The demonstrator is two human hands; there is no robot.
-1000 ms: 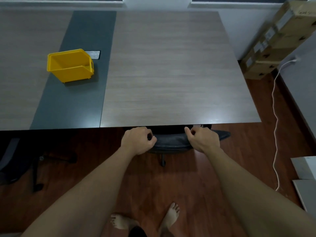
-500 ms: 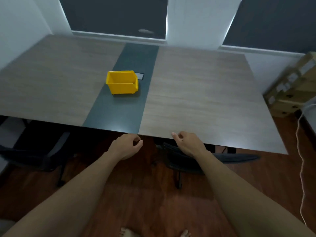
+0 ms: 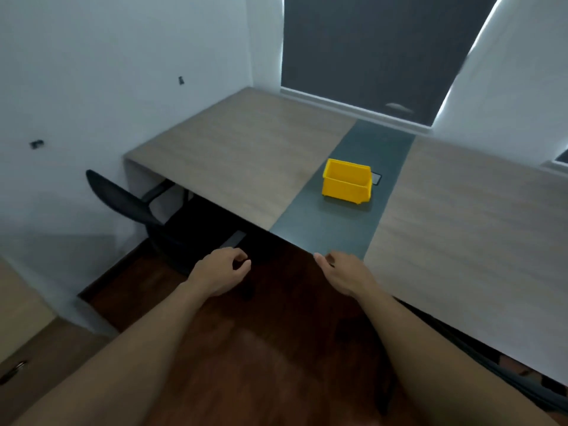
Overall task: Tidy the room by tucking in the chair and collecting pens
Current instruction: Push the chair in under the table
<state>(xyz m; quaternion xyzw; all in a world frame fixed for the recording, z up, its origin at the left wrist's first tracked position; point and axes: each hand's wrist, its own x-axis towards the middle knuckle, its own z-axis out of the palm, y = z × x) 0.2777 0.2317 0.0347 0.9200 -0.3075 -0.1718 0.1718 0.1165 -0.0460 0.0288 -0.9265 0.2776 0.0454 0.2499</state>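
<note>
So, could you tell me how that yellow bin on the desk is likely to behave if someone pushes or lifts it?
The yellow bin looks like thin moulded plastic and nothing shows above its rim, so it is probably light and stiff. On the smooth dark strip of the desk it would likely slide, not tip, given its broad flat base. One hand could probably lift it.

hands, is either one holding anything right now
Nothing is held. The left hand is loosely curled over the floor, and the right hand is open by the desk edge.

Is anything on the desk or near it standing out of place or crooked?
The black mesh office chair at the left end sits angled, its backrest clear of the wooden desk, not tucked in. The yellow plastic bin stands upright.
</note>
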